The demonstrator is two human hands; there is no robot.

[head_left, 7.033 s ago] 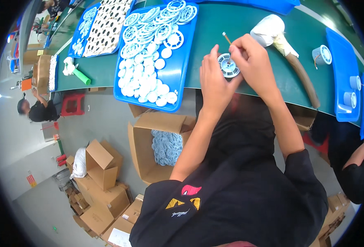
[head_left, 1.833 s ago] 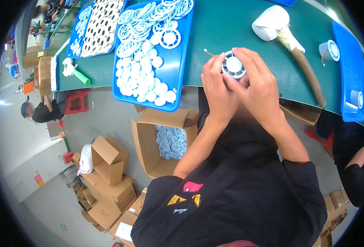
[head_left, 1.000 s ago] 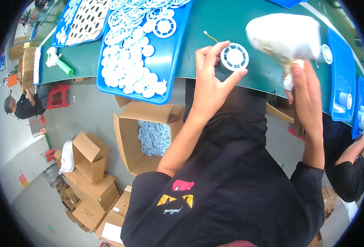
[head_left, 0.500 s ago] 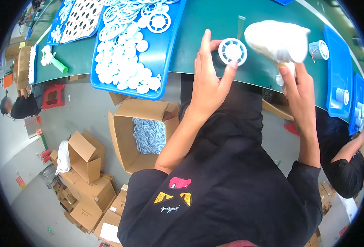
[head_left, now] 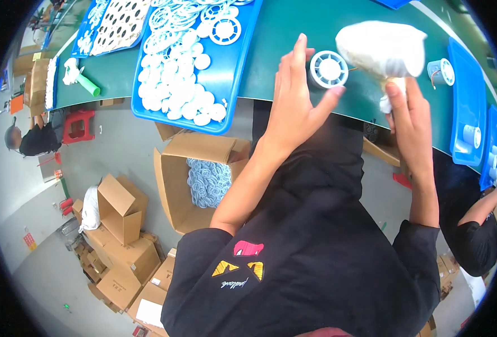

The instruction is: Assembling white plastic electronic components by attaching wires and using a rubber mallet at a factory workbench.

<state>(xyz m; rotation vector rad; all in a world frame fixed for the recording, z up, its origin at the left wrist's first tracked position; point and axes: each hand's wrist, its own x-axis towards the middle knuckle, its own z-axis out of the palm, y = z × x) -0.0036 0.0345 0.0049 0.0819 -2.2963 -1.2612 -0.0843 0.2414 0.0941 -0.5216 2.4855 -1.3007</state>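
Note:
A round white part (head_left: 330, 69) with a slotted outer ring stands on the green worktable (head_left: 282, 33), and a thin wire shows at its right side. My left hand (head_left: 294, 106) is just left of it with fingers and thumb spread, holding nothing; the thumb tip lies close to the part's lower edge. In my right hand (head_left: 410, 109) is the handle of a bulky tool wrapped in white (head_left: 380, 48). Its wide body points left, above the table and near the round part. The wrapping hides what kind of tool it is.
At left, a blue tray (head_left: 231, 106) holds white discs and slotted rings. A green-handled tool (head_left: 87, 84) lies farther left. Another white part (head_left: 440, 72) stands near the right-hand blue tray (head_left: 463, 112). An open carton (head_left: 172, 191) of rings sits below. Co-workers (head_left: 479, 241) are on both sides.
My left hand's thumb and fingers have come off the round part and spread wider. My right hand still grips the wrapped tool, almost in the same place. The whole view has shifted slightly.

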